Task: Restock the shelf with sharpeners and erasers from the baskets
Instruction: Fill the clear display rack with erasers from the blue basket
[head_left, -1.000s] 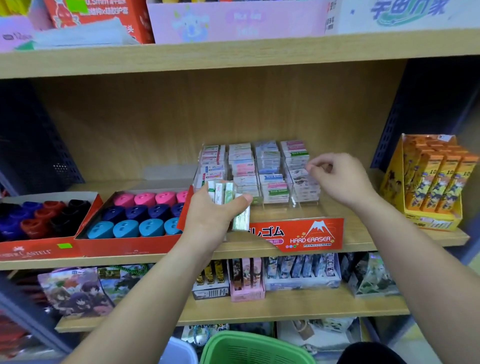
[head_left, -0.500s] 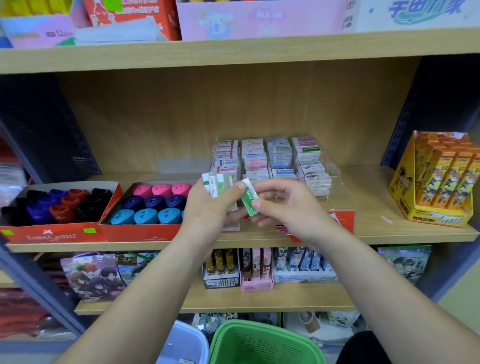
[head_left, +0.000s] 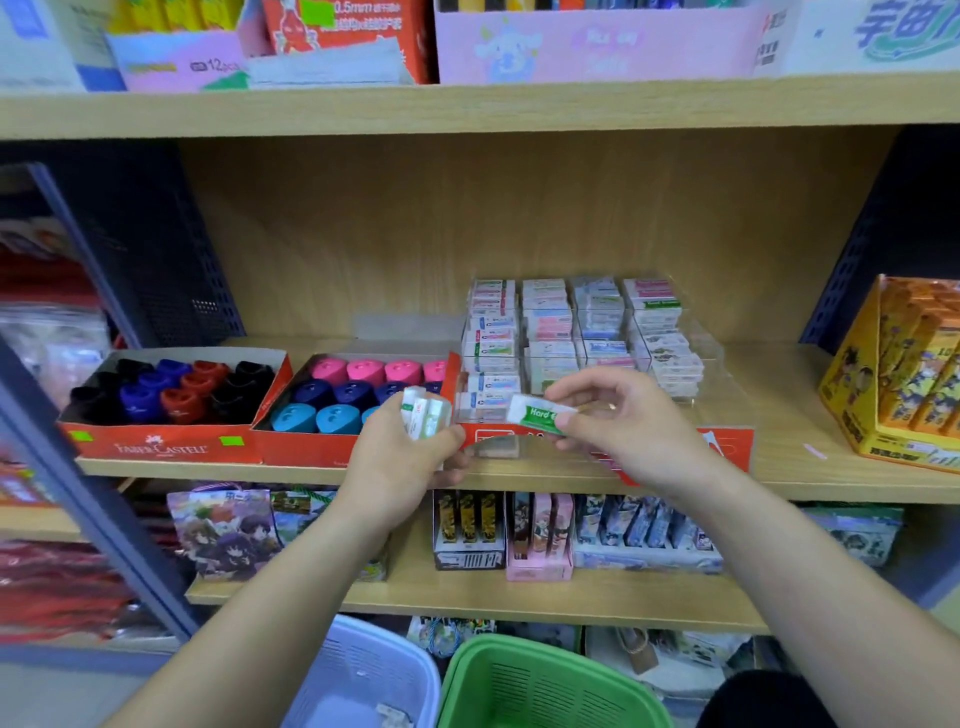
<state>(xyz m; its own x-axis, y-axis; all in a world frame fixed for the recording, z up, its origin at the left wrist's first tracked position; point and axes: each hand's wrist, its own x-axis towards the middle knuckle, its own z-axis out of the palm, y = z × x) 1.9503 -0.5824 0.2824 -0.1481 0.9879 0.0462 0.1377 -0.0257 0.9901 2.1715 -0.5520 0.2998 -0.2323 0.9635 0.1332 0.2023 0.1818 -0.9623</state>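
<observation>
Head camera: wooden shelf (head_left: 779, 415) mid-frame holds sharpener boxes (head_left: 166, 448) left, eraser tray (head_left: 571, 332) centre; left hand (head_left: 400, 457) grips an eraser stack (head_left: 423, 413), right hand (head_left: 634, 431) pinches one green eraser (head_left: 535, 414).

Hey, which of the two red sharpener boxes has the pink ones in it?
The right-hand box: its back row is pink sharpeners, with blue rows in front. The left-hand box holds only black, blue and red sharpeners.

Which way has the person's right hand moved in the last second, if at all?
Yes. The right hand left the eraser display's right-hand column and came forward and left, toward the left hand, now pinching a green-labelled eraser.
</observation>
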